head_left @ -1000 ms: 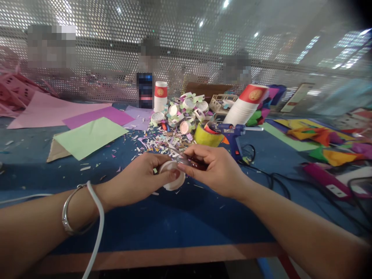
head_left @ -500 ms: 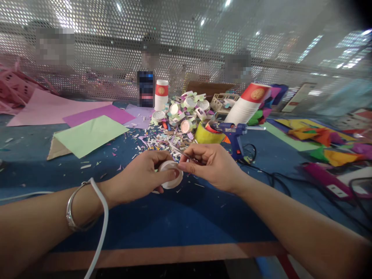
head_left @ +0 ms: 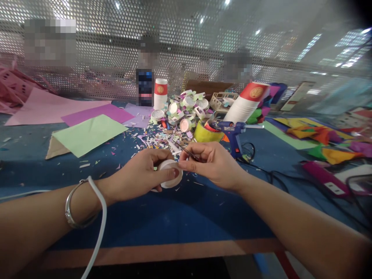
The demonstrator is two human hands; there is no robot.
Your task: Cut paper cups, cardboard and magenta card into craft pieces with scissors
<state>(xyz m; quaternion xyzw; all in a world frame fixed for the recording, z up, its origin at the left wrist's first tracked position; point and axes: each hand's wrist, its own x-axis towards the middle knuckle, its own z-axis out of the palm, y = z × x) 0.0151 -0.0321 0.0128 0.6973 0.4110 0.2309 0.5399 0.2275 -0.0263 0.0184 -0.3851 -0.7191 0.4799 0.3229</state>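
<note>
My left hand [head_left: 148, 172] is closed on the cut-down bottom of a white paper cup [head_left: 171, 180], its thumb pressed inside the round piece. My right hand [head_left: 210, 164] has scissors [head_left: 188, 153] in it, dark and thin, the blades slanting up and left; the fingers hide most of the handles. Thumb and fingertips of that hand meet the cup piece's right rim. Just beyond both hands lie many paper scraps [head_left: 158, 141] and a heap of decorated cup bottoms [head_left: 188, 102].
Stacked red-and-white paper cups [head_left: 247, 102] lean at the back right. A blue glue gun [head_left: 232, 133] stands by a yellow tape roll [head_left: 207, 133]. Coloured sheets [head_left: 93, 133] lie left. A purple power strip [head_left: 325, 180] and dark cables lie right. People sit behind a perforated screen [head_left: 110, 58].
The scissors have tilted slightly in my right hand, and a white strip shows more beside their blades. Both hands stay at the cup piece. The view has shifted a little.
</note>
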